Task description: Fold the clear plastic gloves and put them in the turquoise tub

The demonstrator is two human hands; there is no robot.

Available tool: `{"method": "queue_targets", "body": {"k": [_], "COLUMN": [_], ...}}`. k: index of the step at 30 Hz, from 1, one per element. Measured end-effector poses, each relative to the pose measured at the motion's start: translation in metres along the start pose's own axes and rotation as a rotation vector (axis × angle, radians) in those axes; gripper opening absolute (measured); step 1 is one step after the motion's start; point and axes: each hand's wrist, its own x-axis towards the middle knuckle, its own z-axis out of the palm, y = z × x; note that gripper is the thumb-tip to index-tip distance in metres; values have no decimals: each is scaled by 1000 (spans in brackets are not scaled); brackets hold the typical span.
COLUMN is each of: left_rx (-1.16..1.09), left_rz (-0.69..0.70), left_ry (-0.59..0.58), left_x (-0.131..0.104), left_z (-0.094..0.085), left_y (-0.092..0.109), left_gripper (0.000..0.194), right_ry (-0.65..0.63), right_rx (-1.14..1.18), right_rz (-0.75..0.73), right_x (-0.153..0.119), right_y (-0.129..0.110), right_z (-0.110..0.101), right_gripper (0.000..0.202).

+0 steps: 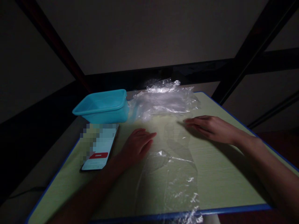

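Observation:
A clear plastic bag [173, 174] lies spread lengthwise on the table, its near end hanging over the front edge. At its left side is my left hand [139, 144], palm down, with the index finger stretched out and the thumb apart from it. No object shows in these fingers; whether they touch the film is hard to tell. My right hand [207, 127] is to the right of the bag's far part, fingers stretched towards the left and holding nothing visible. Beyond both hands sits a heap of crumpled clear plastic bags [165, 101].
A blue plastic basket [105, 115] stands at the table's back left. In front of it lies a phone [100, 152] with its screen lit, close to my left forearm. The pale green table [224, 174] has a blue edge; a wall and dark beams rise behind it.

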Motion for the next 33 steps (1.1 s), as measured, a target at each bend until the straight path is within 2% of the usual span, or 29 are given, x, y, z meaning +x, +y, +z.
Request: {"method": "queue_targets", "body": {"k": [3,8,24,28,31,33], "left_rx": [45,103,226,203,128,72], "left_rz": [-50,-141,-214,-152,-4,116], "left_ry": [12,-57,-59,16,70,61], "left_x": [0,2,0,-2,-2,-1], "left_z": [1,3,7,9,7,6], "left_y": [-2,-5,-7,-9,-6,-2], "left_gripper": [31,31,32,32,27,23], "right_ry": [-3,-44,44,111,118,105], "right_rx": [50,60,-81,-19,75,137], "right_rz": [-24,-15,-39,-108,-208,-277], "right_x": [2,4,6,8,12,14], "right_y": [-4,-9,2,-4,-19,-30], "right_z": [1,3,25,25,24,24], "right_gripper": [39,43,40,37,35,33]}}
